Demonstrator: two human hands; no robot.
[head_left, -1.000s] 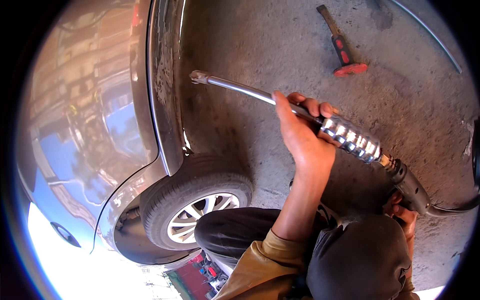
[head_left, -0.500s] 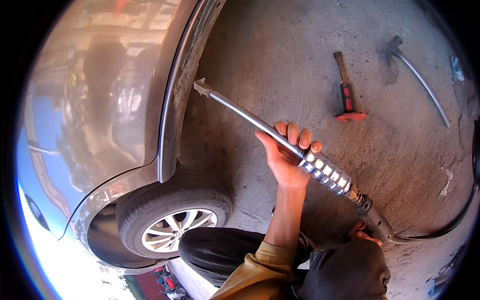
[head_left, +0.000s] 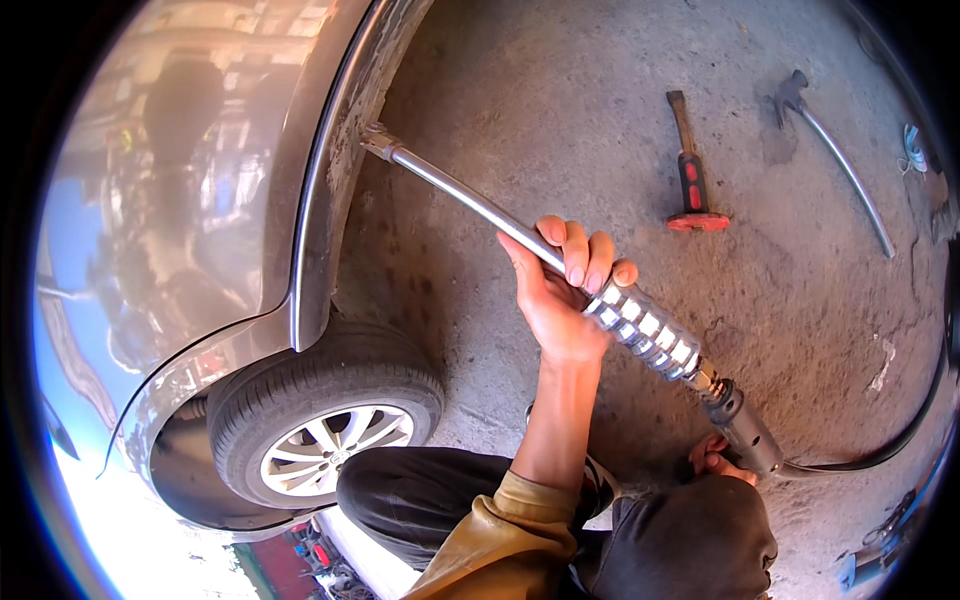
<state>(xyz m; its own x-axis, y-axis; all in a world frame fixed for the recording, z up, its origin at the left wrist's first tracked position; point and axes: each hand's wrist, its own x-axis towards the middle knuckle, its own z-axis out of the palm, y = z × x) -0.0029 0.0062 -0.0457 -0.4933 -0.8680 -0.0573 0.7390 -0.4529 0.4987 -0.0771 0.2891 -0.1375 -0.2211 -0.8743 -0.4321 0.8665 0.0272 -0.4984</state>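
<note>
A long slide hammer [head_left: 655,335] slants across the view, with a bright metal rod, a ribbed chromed weight and a dark cylindrical handle [head_left: 750,432]. My left hand [head_left: 565,300] is closed round the rod just above the weight, fingers wrapped over it. The clawed tip [head_left: 377,141] at the rod's far end meets the scraped lower edge of a brown car's sill [head_left: 335,170]. Low on the right, my right hand [head_left: 712,458] is closed at the handle's lower end, partly hidden behind the handle and my dark-trousered knee [head_left: 680,540].
The car's rear wheel [head_left: 335,450] stands left of my other knee [head_left: 420,500]. On the concrete floor lie a chisel with a red guard [head_left: 690,185] and a claw hammer [head_left: 845,160]. A black cable [head_left: 900,445] runs from the handle toward the right edge.
The whole view has shifted a little, with car and floor tools moving left and up. The slide hammer's tip has moved slightly along the sill, away from the wheel, and looks turned.
</note>
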